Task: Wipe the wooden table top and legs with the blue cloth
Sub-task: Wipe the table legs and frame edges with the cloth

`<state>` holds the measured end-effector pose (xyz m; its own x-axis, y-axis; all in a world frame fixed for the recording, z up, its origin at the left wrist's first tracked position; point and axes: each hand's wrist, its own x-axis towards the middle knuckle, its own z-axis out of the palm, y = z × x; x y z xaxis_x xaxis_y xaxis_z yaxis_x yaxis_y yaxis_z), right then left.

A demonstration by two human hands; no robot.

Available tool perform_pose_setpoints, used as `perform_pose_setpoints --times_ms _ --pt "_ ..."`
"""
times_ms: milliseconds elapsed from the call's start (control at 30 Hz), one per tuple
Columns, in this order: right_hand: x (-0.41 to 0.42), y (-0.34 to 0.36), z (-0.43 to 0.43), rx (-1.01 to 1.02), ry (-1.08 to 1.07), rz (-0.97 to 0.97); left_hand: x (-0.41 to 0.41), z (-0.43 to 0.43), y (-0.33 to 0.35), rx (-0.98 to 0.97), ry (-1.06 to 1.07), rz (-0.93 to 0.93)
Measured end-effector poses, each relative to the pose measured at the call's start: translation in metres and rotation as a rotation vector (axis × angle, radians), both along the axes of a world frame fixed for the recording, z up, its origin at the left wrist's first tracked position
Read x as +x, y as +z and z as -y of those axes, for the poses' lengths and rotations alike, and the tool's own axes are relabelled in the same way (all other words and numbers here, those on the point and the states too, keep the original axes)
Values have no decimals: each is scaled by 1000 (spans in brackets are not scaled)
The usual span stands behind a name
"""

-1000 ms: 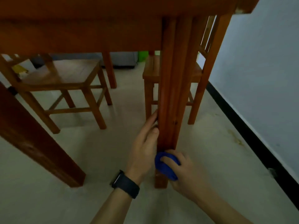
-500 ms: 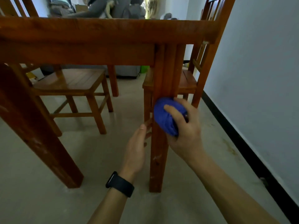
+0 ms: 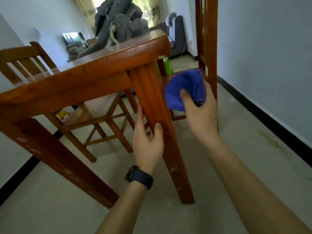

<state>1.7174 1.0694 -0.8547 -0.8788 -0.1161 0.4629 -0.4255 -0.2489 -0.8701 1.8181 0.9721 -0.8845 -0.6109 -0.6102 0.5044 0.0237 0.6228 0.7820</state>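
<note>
Cloth (image 3: pixel 184 89) is bunched in your right hand (image 3: pixel 199 114), thumb pressed into the front of the wad, fingers curled round the back – it sits just right of the near table leg (image 3: pixel 162 125), at the top of it, and I can't tell if it touches the wood. Judgement: it's soft and light with no shape of its own, so a full-palm grip on the wad beats a fingertip pinch; leave a flat face showing toward the leg. Your left hand (image 3: pixel 148 141) grips that leg about mid-height, thumb on the front face, fingers round the far side. The table (image 3: pixel 104 65) looks heavy and stiff, so the steadying hand probably matters little. The leg is ribbed and glossy; expect the cloth to slide easily but skip the grooves unless you press in. Count: one cloth, one table, two legs clearly in view – the near one and another (image 3: pixel 55 159) at lower left – plus a third likely behind. Two chairs: one (image 3: pixel 94 114) under the table, one (image 3: pixel 206 44) by the wall on the right. One grey pile (image 3: pixel 116 22) on the top, one watch (image 3: pixel 140 177) on your left wrist.
</note>
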Motion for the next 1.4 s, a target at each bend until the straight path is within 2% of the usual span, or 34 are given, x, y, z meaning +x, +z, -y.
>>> perform_pose_setpoints --times_ms 167,267,333,400,467,500,567,667,733,800,867,967,1000,1067,1133,1200,1267,1300,1333,1400 --pt "-3 52 30 -112 92 -109 0 1 4 100 -11 -108" --pt "10 25 47 -107 78 -188 1 1 4 146 8 -138" --pt "11 -23 46 5 49 -214 1 -2 5 174 4 -152" --pt "4 -88 32 225 102 -69 2 -4 6 194 -6 -166" --pt "-3 -138 10 462 237 218 1 -6 6 197 -10 -175" --pt "-6 -151 2 493 268 316 1 -8 6 204 -9 -178" --pt "-10 -141 -2 330 209 356 1 -10 6 216 -17 -181" --pt "-3 -81 12 80 222 144 2 -10 5 213 -40 -168" --pt "13 -65 27 63 177 -52 3 -10 4 209 -62 -172" --pt "27 -90 40 39 44 -90 3 -9 3 217 -75 -172" --pt "40 -150 48 99 -46 29 3 -10 0 225 -83 -179" --pt "40 -237 36 259 60 454 2 -8 -4 223 -102 -172" --pt "34 -253 30 308 133 584 3 -7 -6 223 -114 -167" --pt "20 -253 22 320 166 670 5 -2 -11 225 -131 -158" --pt "12 -221 24 189 76 574 5 5 -23 250 -128 -128" --pt "16 -181 37 81 -33 342 8 6 -40 278 -120 -72" --pt "29 -164 52 57 -130 64 13 6 -54 288 -148 -26" --pt "35 -171 57 83 -165 17 15 6 -60 294 -168 -16" --pt "39 -193 60 141 -173 56 17 6 -64 306 -187 -12" --pt "42 -256 54 334 -121 328 19 7 -67 343 -215 14"
